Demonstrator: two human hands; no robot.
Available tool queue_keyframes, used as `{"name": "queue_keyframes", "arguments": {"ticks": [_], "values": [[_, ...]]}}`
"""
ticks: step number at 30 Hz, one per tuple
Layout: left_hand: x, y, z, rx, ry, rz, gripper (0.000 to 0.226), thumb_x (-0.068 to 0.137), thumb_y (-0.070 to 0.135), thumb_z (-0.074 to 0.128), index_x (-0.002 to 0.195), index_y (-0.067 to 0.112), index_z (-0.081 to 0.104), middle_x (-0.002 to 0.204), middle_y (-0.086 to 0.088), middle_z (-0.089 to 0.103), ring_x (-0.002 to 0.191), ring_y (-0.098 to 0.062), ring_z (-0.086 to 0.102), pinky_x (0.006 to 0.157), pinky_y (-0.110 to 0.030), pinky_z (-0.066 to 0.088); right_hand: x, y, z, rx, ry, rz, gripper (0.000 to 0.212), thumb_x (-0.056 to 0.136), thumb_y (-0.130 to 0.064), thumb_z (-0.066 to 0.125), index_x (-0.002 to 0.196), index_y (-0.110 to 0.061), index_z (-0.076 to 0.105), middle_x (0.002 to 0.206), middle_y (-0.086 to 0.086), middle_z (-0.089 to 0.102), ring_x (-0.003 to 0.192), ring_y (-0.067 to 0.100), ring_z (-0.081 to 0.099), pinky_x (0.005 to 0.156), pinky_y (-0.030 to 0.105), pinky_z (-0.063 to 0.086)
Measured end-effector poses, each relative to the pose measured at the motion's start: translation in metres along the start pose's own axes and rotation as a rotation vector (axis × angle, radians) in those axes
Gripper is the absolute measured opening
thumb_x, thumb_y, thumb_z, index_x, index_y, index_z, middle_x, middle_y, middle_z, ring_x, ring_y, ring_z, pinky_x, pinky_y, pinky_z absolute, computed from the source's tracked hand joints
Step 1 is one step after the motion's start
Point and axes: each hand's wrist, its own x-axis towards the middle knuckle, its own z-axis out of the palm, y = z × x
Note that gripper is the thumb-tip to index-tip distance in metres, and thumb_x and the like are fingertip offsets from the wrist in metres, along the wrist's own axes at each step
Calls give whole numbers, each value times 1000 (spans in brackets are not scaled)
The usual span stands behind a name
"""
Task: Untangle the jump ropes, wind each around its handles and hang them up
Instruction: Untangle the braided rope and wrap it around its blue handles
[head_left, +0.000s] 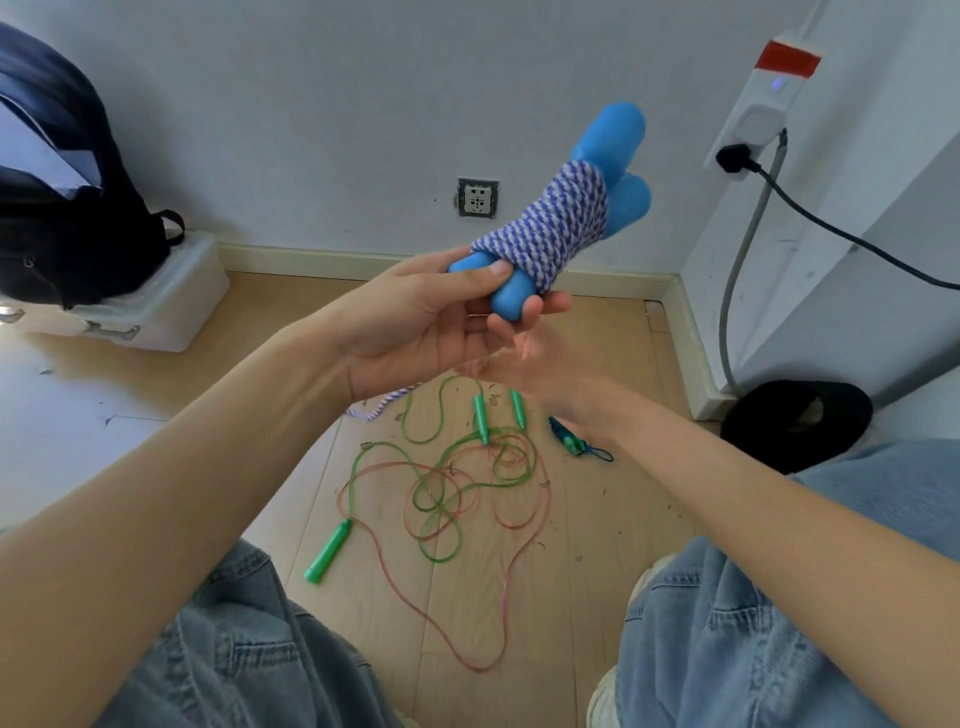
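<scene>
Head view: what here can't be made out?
- Right hand: motion-blurred, partly behind the left hand; its grip is unclear.
- Braided rope tail: its upper run hidden by the left wrist.
- Small blue item on floor: too small to identify.
- Hanging spot: none in frame.

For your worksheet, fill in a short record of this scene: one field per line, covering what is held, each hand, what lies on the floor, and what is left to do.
held: blue-handled rope, braided cord wound round both handles
left hand: grip closed on the handles' lower ends
right hand: blurred, below the bundle; grip unclear
loose tail: braided end hangs below the left hand
floor: green rope and orange rope, tangled
left to do: untangle those, wind, hang all
</scene>
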Motion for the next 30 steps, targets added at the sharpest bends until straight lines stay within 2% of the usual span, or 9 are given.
{"name": "queue_keyframes", "arguments": {"ticks": [4, 7, 9, 12, 14, 15, 19, 26, 30], "values": [[-2, 4, -2, -16, 41, 13, 28, 82, 12, 49, 109, 5, 52, 92, -17, 70, 74, -13, 65, 59, -14, 50, -1, -1, -1, -64, 153, 1, 7, 92, -12, 54, 85, -11, 56, 80, 7, 59, 73, 6, 57, 74, 18, 47], [-5, 7, -7, -53, 48, 18, 26, 82, 12, 48, 106, 4, 52, 90, -15, 70, 73, -12, 65, 57, -14, 49, -1, 8, -8, -91, 135, 17, 36, 84, -16, 66, 113, -17, 44, 110, 2, 55, 99, 12, 55, 89, 26, 48], [-6, 5, -6, -38, -2, -14, 26, 83, 11, 50, 108, 5, 52, 93, -17, 69, 74, -12, 65, 58, -15, 49, -1, 10, -7, -87, -22, -25, 50, 80, -15, 70, 114, -38, 40, 118, -19, 46, 108, -7, 45, 90, 7, 41], [-7, 2, -5, 57, -65, -54, 30, 83, 11, 52, 113, 6, 52, 97, -19, 68, 77, -14, 65, 60, -17, 50, 1, 12, -5, 0, -123, 21, 29, 84, -15, 65, 99, -37, 56, 104, -24, 57, 103, -10, 53, 91, 7, 40], [-12, 6, -11, 99, -40, -41, 33, 82, 10, 53, 116, 8, 51, 97, -18, 68, 78, -14, 65, 60, -17, 50, -1, 13, -16, -10, -99, 46, 6, 89, -21, 59, 89, -25, 63, 82, -10, 68, 87, 6, 65, 86, 19, 48], [-15, 10, -16, 111, -8, -27, 35, 82, 10, 53, 117, 10, 51, 97, -17, 68, 78, -14, 64, 60, -17, 50, -3, 13, -21, -25, -88, 57, 10, 90, -23, 56, 83, -19, 62, 71, -7, 66, 74, 8, 64, 78, 20, 49], [-21, 19, -30, 173, 114, 15, 35, 83, 10, 51, 118, 12, 52, 95, -15, 69, 77, -13, 64, 61, -16, 51, -12, 10, -40, 2, -75, 101, 21, 94, -24, 50, 77, -13, 54, 51, -10, 42, 44, 7, 34, 45, 18, 33], [-5, -10, -27, 1057, 422, 43, 38, 91, 4, 50, 127, 13, 41, 89, -3, 66, 70, -3, 64, 56, -9, 49, -18, -8, -50, -76, -240, 122, 33, 93, -29, 51, 64, -14, 56, 49, -9, 42, 42, 8, 36, 46, 19, 39], [0, -18, -34, 1470, 541, 58, 38, 91, 13, 52, 127, 8, 39, 95, -7, 61, 72, -16, 59, 60, -19, 46, -19, -11, -57, 70, -307, 217, 36, 95, -19, 48, 59, -14, 51, 49, -4, 39, 45, 12, 42, 57, 25, 50]]}}
